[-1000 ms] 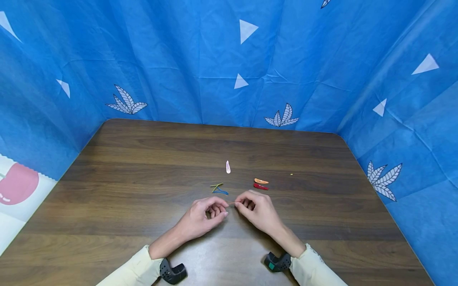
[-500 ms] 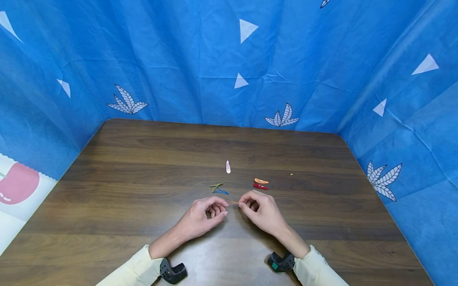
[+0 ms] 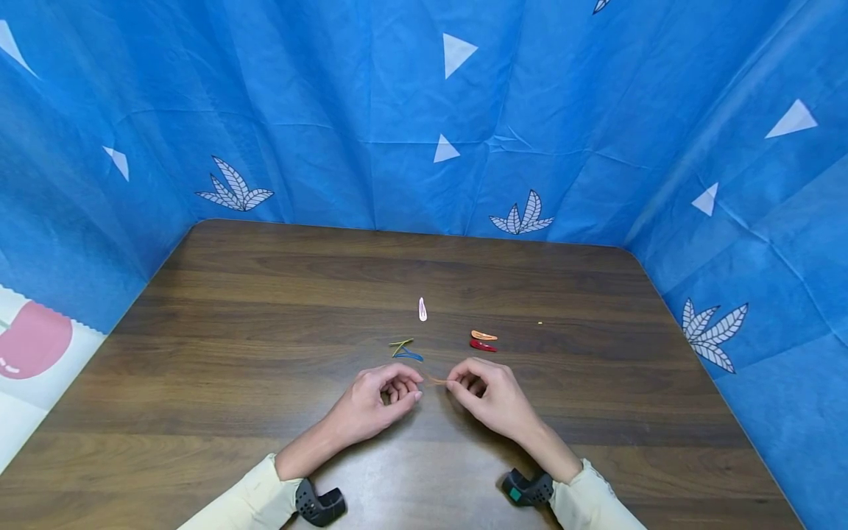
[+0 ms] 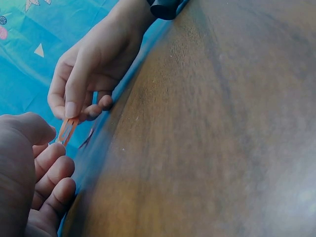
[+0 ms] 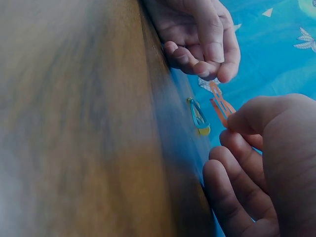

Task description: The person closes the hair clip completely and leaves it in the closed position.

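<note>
My right hand point(image 3: 486, 394) pinches an orange snap hair clip point(image 3: 436, 380) by one end between thumb and forefinger. In the right wrist view the clip point(image 5: 223, 109) has its parts spread apart, its free end toward the other hand. My left hand point(image 3: 380, 401) lies opposite with fingers loosely bent, a gap between thumb and forefinger. In the left wrist view the clip's point(image 4: 67, 129) free end sits close to the left forefinger; whether they touch I cannot tell. Just beyond the hands lie a blue hair clip point(image 3: 408, 355) and a yellow-green one point(image 3: 400, 344).
A pink hair clip point(image 3: 422, 309) lies farther back on the wooden table point(image 3: 265, 294). Light orange point(image 3: 483, 336) and red point(image 3: 483, 346) clips lie side by side to the right. A tiny yellow bit point(image 3: 539, 322) is farther right. A blue curtain point(image 3: 371, 110) borders the table.
My right hand has drawn a little to the right and toward me with the orange hair clip, and more of the clip shows between the hands. The left hand has stayed in place.
</note>
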Motion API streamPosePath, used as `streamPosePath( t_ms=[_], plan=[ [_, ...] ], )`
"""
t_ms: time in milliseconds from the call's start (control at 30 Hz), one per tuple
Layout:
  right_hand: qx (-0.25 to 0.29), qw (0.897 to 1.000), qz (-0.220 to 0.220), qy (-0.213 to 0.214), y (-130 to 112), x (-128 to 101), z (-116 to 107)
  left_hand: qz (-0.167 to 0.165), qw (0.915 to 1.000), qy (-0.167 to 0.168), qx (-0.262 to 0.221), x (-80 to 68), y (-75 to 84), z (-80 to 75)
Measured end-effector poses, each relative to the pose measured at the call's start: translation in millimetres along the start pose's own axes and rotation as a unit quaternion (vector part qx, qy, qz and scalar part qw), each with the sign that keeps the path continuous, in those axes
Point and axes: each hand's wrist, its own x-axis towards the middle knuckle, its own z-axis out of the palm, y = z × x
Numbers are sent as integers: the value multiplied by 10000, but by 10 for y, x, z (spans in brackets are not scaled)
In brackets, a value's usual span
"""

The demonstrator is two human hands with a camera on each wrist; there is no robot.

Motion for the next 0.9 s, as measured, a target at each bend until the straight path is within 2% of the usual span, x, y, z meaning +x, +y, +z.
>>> streamPosePath(
  t_ms=[567,900],
  plan=[
    [180,9991,-370,-138,11,-50,-19,3,10000,-12,-85,-1,4,-8],
    [255,9981,-557,-38,-20,-49,-10,25,9999,-63,-122,-10,8,-16]
  ],
)
